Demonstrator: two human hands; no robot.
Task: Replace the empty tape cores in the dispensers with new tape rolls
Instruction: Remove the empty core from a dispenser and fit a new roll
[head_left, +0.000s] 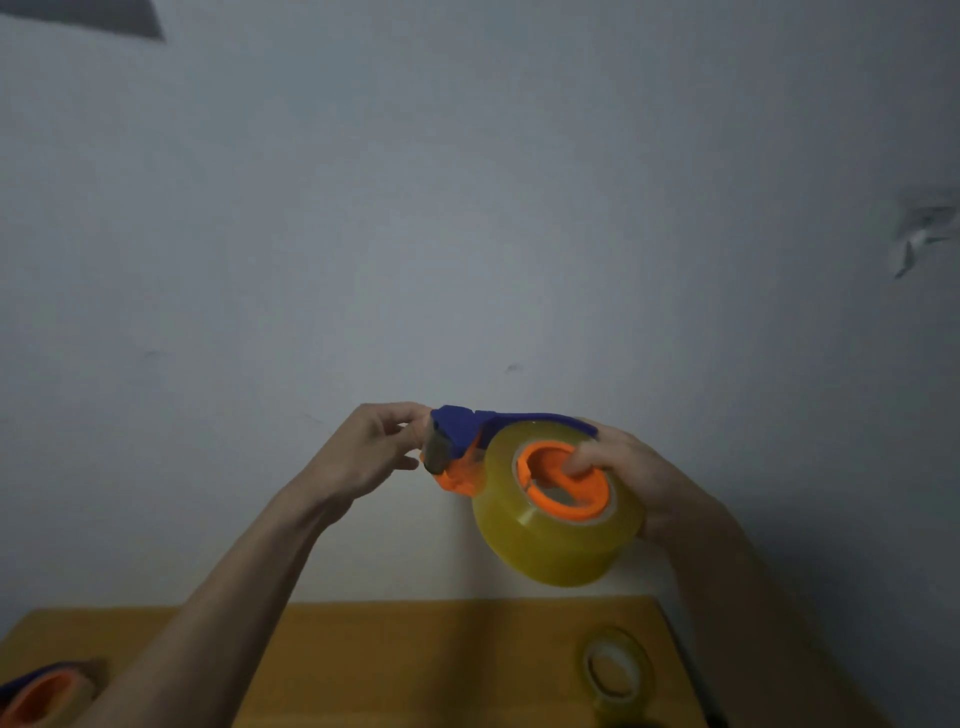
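1. Dispenser (470, 441) — blue body, orange hub — is held up in front of the wall, well above the cardboard surface (415, 654); a full yellowish tape roll (558, 540) sits on the hub.
2. Right hand (634, 478) is closed around the roll's far side, one finger hooked into the orange hub.
3. Left hand (371, 452) pinches the dispenser's front end near the blade area; whether tape is between those fingers cannot be told.
4. Judgement: roll seated, tape end being threaded. Best done by steadying the hub, pulling the free end flat and clear of the blade.
5. On the surface: second dispenser (44, 693) at left edge, a thinner roll (618, 670) at right.
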